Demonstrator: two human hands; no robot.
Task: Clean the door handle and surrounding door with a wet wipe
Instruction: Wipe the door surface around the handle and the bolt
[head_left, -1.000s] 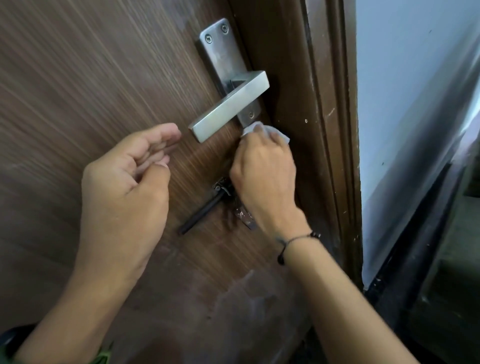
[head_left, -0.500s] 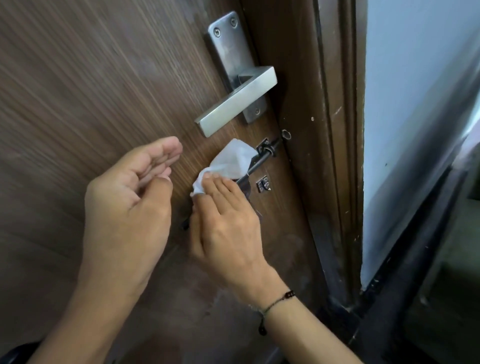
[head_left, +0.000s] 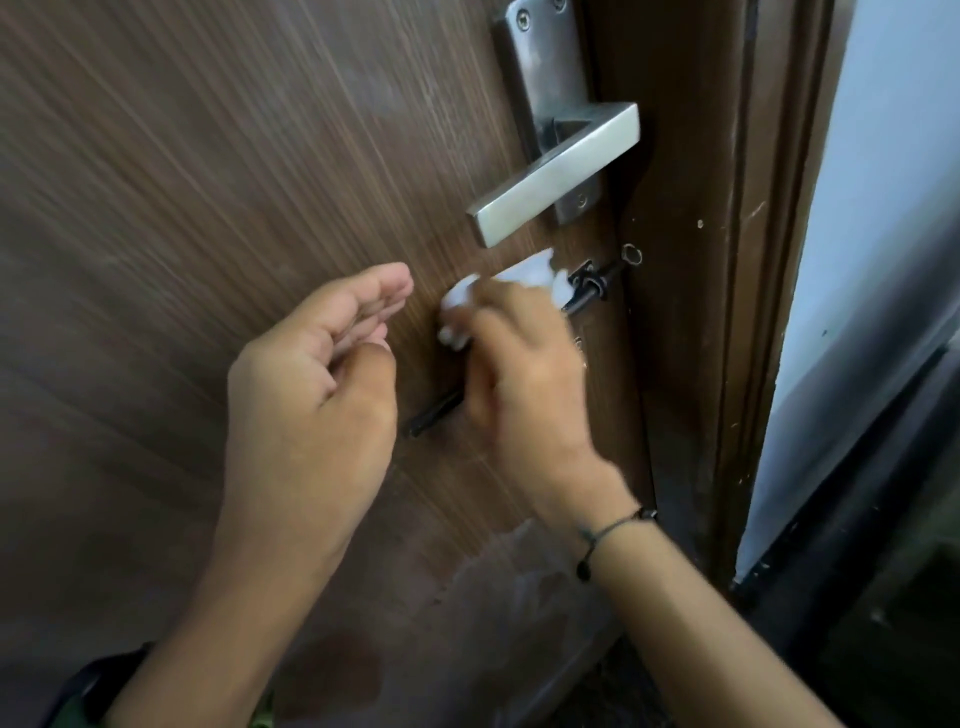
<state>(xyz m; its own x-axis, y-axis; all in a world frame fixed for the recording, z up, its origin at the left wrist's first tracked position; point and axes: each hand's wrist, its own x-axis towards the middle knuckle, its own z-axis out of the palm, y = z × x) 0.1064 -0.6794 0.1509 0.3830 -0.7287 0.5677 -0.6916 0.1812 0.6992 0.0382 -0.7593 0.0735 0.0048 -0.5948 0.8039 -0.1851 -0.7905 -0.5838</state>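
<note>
A dark brown frame — scuffed, flecked with pale chips — runs down the right. Beyond it stands a pale bluish wall, shading to a dark band lower down, in soft light.

Your right hand presses the white wet wipe on the brown door, below the metal handle, beside the black bolt. Your left hand hovers, fingers loose.

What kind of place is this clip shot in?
Probably a doorway inside a home or flat: a wood-grain door with a metal lever handle, a black slide bolt below it, and a pale painted wall beside the frame.
</note>
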